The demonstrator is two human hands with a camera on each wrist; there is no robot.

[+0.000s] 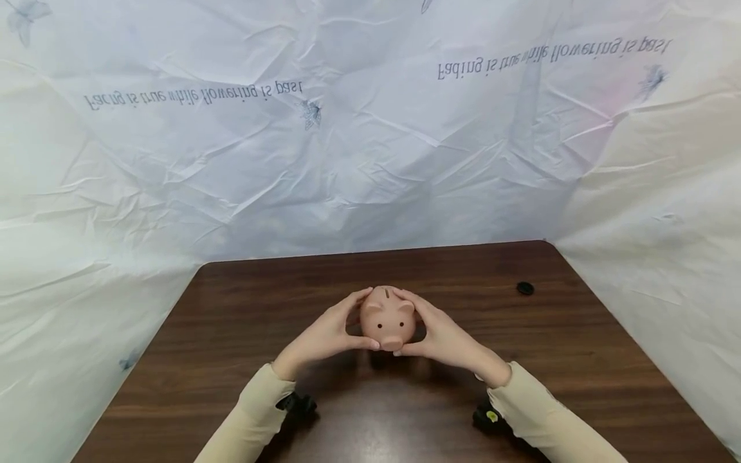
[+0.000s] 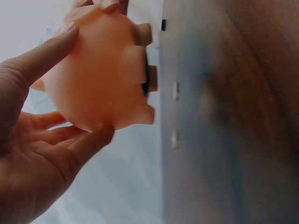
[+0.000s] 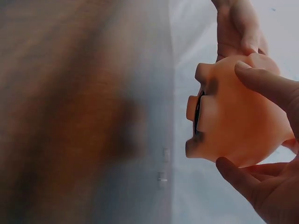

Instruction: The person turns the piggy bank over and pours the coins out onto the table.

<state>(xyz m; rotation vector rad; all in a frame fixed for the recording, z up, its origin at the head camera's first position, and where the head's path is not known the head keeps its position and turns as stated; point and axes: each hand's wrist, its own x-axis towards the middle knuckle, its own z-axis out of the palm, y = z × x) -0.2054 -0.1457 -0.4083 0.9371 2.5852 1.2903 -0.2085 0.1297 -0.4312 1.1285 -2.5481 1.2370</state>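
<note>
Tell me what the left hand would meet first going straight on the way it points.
The piggy bank, at once: the left hand holds one side of it. Beyond, the right hand on the opposite side seems next, though depth is hard to judge.

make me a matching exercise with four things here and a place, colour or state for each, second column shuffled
Column one
1. piggy bank
2. small black disc
3. table
4. printed sheet

Column two
A. whitish and wrinkled
B. lying toward the far right corner
C. held between the left hand and right hand
D. dark brown with a wood grain

Right pairs: 1-C, 2-B, 3-D, 4-A
</note>
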